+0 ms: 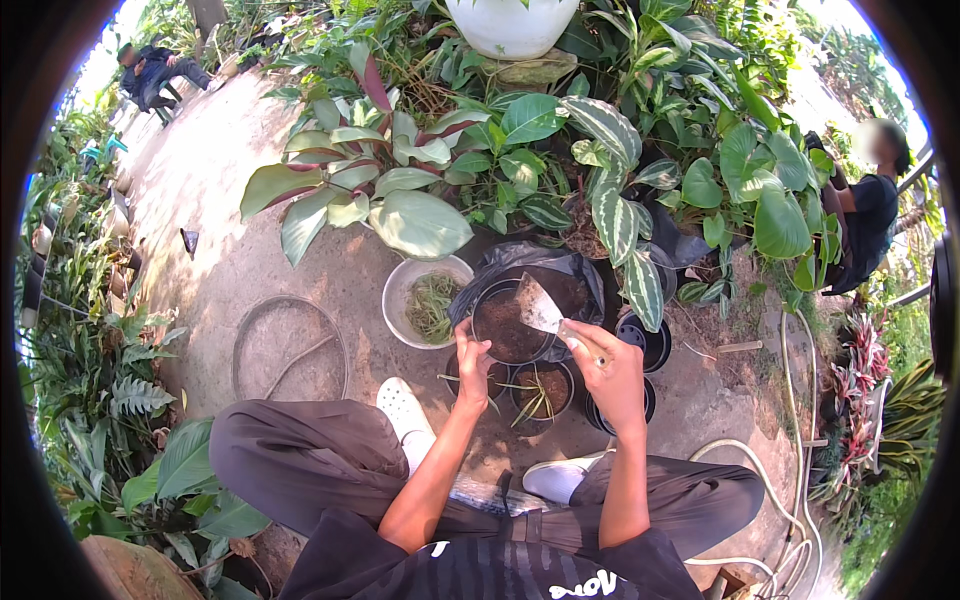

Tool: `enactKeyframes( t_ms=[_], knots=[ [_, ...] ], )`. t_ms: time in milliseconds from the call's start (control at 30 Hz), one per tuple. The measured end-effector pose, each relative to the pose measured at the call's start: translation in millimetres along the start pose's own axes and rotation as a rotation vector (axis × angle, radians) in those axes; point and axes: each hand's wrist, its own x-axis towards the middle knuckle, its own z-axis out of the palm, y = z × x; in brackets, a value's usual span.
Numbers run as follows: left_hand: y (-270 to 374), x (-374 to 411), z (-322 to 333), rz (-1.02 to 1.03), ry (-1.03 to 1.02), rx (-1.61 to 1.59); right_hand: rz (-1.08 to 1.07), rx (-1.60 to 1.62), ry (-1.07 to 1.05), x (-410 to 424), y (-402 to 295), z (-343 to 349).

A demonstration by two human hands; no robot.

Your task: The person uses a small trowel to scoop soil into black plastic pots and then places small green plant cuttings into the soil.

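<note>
My right hand (609, 367) is closed around the handle of a soil-stained flat-bladed scraper or trowel (538, 306), its blade over a round black pot of dark soil (510, 326). At the pot's left rim is my left hand (472, 369), fingers and thumb gripping the edge. A black plastic bag (589, 281) with soil in it lies behind and beside the pot. Nearer to me, a small black pot (541, 394) holds soil and a thin-leaved seedling. Another small pot (491, 381) with a narrow-leaved plant stands partly behind my left hand.
A white basin (397, 300) of cut green leaves stands left of the bag. Empty black pots (651, 337) are on the right. A ring (238, 352) lies on the ground. A hose (787, 390) curves at right. People sit at far left (157, 71) and right (870, 217).
</note>
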Motion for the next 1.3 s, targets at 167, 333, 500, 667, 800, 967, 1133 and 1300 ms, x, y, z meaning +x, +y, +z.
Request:
enactKeyframes(
  t_ms=[167,333,500,667,800,967,1133,1300],
  knots=[
    [0.9,-0.1,0.0,0.01,-0.003,-0.03,-0.01,0.021,0.085,-0.6,7.3,-0.7],
    [2.0,-0.5,0.9,0.014,-0.014,-0.02,0.127,0.211,-0.035,-1.0,23.4,-8.7],
    [-1.0,-1.8,0.7,-0.007,-0.025,-0.021,0.165,0.236,-0.091,0.0,30.4,-0.4],
    [-4.7,0.2,-1.2,-0.013,-0.089,0.002,0.171,0.277,-0.07,1.4,28.5,2.8],
    [-5.0,-0.8,-0.4,-0.029,-0.085,-0.011,0.144,0.187,-0.119,1.8,22.1,-7.3],
    [-5.6,0.5,-1.3,-0.021,-0.097,-0.018,0.118,0.213,-0.134,0.4,26.7,-13.1],
    [-6.1,-1.4,0.3,-0.025,-0.099,0.007,0.105,0.181,-0.121,0.2,21.0,-7.3],
    [-1.7,-1.9,1.3,0.015,-0.081,-0.007,0.187,0.158,-0.043,-0.6,19.8,-8.4]
  ],
)
